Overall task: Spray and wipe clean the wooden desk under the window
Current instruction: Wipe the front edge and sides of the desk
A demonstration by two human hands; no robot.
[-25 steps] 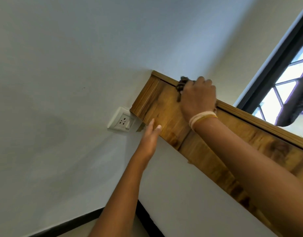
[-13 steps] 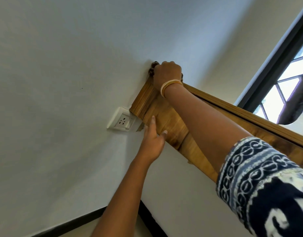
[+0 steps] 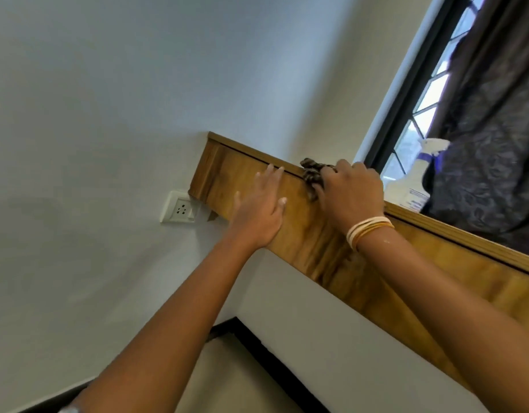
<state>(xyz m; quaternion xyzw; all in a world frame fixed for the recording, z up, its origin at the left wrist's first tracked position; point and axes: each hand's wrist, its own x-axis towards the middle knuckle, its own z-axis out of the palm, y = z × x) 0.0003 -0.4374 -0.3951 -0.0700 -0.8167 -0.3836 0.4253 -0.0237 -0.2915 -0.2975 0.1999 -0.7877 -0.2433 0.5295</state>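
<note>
Fingers, right hand (image 3: 351,193): curled round a dark bunched-up cloth (image 3: 312,175), pressing it onto the top front edge of the wooden table (image 3: 436,263)
Fingers, left hand (image 3: 261,210): straight and spread wide, flat against the table's front panel, holding nothing, tips up near the top lip
Cloth spot: right on the edge, just beside the left fingertips, well in from the table's left corner
Wrist: stack of pale and orange bangles (image 3: 369,231) on the right arm, small wet-looking speck just below them
Spray bottle (image 3: 412,186): white, with a blue-and-white trigger head, standing upright on the tabletop just behind the right hand, partly hidden by the curtain
Curtain (image 3: 492,144): dark, patterned, hanging down to the tabletop at the right
Window (image 3: 418,111): black frame, grille bars, bright outside
Wall socket (image 3: 181,207): white, on the wall just beside the table's lower left corner
Floor: pale, with a dark skirting strip (image 3: 275,362) along the wall foot
</note>
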